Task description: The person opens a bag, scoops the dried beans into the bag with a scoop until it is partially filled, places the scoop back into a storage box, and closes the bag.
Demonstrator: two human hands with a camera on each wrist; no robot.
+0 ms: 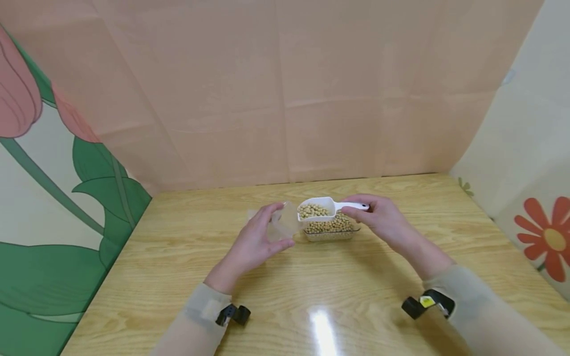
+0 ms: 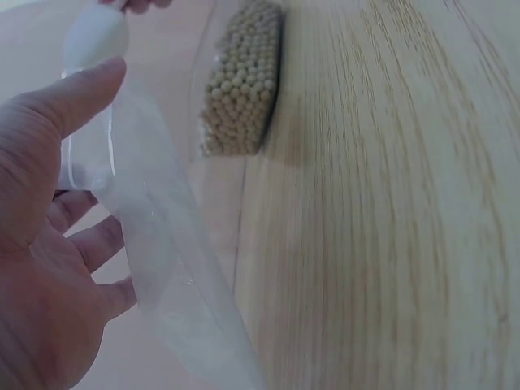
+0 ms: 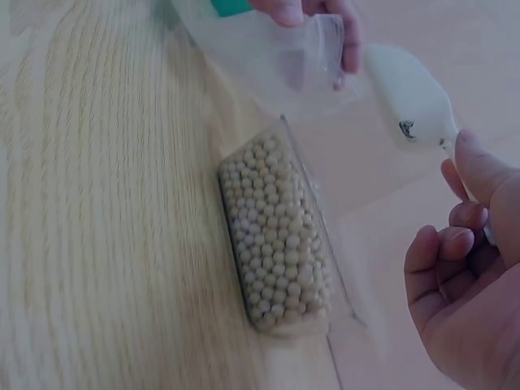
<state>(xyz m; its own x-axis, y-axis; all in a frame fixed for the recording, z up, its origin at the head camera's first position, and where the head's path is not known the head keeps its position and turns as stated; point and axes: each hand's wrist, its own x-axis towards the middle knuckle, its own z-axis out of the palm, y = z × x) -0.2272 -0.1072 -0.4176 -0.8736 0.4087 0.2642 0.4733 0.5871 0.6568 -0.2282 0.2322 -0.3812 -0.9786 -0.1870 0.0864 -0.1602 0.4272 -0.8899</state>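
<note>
My right hand (image 1: 378, 217) pinches the handle of a white scoop (image 1: 331, 203) filled with soybeans (image 1: 313, 210). The scoop is held level above a clear rectangular container (image 1: 329, 236) of soybeans that stands on the table. With thumb and fingers my left hand (image 1: 256, 242) holds a translucent plastic bag (image 1: 285, 221) by its mouth, beside the scoop's front edge. In the left wrist view the bag (image 2: 175, 268) hangs down with its mouth spread, and no beans show in it. The right wrist view shows the scoop's underside (image 3: 410, 93) with a small dark mark.
The wood-grain table (image 1: 285, 306) reaches back to a pink sheet (image 1: 276, 99) hung behind it. On the left is a panel with painted tulips (image 1: 102, 188). A white wall with a red flower (image 1: 552, 237) stands at right.
</note>
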